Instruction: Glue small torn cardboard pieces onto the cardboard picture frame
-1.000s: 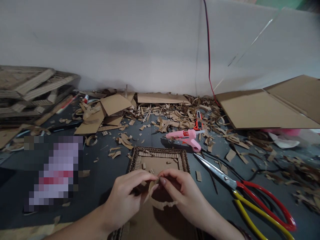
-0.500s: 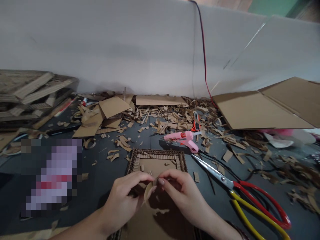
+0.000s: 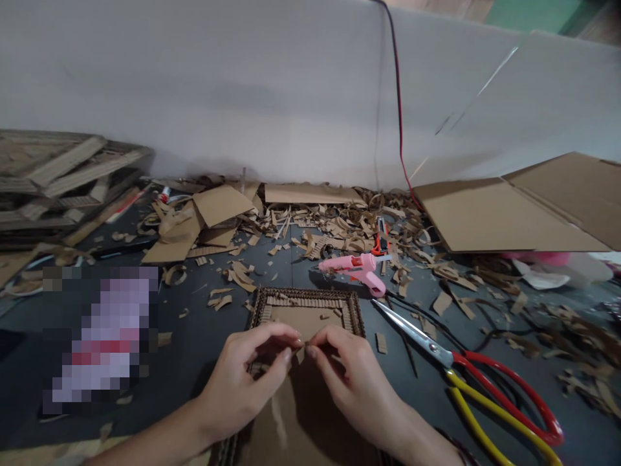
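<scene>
My right hand (image 3: 356, 369) is closed in a pinch on a small cardboard piece (image 3: 301, 355) above the framed cardboard panel. Close by on the left, my left hand (image 3: 250, 372) has its thumb and forefinger apart, the forefinger tip near that piece. Below the hands, a blurred pale paper strip (image 3: 279, 421) shows over the cardboard panel (image 3: 264, 446). Layered corrugated strips form the panel's raised border (image 3: 310, 295). Several small corrugated bits lie inside its upper end, and my hands hide part of its sides.
Beyond the panel lies a pink glue gun (image 3: 352, 265), with an orange cutter (image 3: 381, 236) behind it. Large scissors (image 3: 436, 353) with red and yellow handles rest at right. Cardboard scraps (image 3: 334, 223) litter the back. Cardboard sheets (image 3: 475, 213) stand right; stacked cardboard frames (image 3: 63, 181) left.
The curled paper strip that was between my hands has come away from the small piece and dropped below them. My left thumb and forefinger have parted; my right hand keeps its pinch.
</scene>
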`<action>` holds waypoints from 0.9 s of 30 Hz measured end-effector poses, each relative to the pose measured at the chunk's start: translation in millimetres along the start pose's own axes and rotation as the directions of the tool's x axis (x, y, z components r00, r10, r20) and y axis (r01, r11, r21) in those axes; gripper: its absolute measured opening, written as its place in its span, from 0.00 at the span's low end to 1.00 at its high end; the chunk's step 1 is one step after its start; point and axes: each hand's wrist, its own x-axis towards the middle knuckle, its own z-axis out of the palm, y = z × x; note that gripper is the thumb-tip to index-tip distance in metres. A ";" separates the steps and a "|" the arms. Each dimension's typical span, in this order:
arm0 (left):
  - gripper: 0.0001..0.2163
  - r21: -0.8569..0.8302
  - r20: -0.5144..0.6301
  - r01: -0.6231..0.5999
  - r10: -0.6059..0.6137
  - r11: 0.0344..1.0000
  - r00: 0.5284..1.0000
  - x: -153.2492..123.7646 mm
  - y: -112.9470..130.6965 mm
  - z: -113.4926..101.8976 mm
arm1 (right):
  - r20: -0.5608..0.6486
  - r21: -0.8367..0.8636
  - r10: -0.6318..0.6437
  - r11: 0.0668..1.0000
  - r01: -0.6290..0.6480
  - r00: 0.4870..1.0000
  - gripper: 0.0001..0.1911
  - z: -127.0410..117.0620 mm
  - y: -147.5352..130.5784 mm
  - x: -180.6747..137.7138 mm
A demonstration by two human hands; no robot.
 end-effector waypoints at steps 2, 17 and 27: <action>0.05 -0.027 0.002 0.060 -0.060 0.998 0.998 0.6 -0.2 1.0 | -0.002 0.004 -0.012 1.000 0.012 1.000 0.07 -0.7 -0.2 0.8; 0.05 -0.272 0.015 0.237 -0.242 0.933 0.970 5.0 -3.3 3.7 | -0.055 0.201 0.061 0.978 -0.049 0.997 0.05 1.2 -0.8 3.0; 0.07 -0.258 0.040 0.248 -0.246 0.934 0.968 4.5 -2.6 5.4 | -0.055 0.202 0.040 0.979 -0.029 0.998 0.05 3.0 1.6 1.5</action>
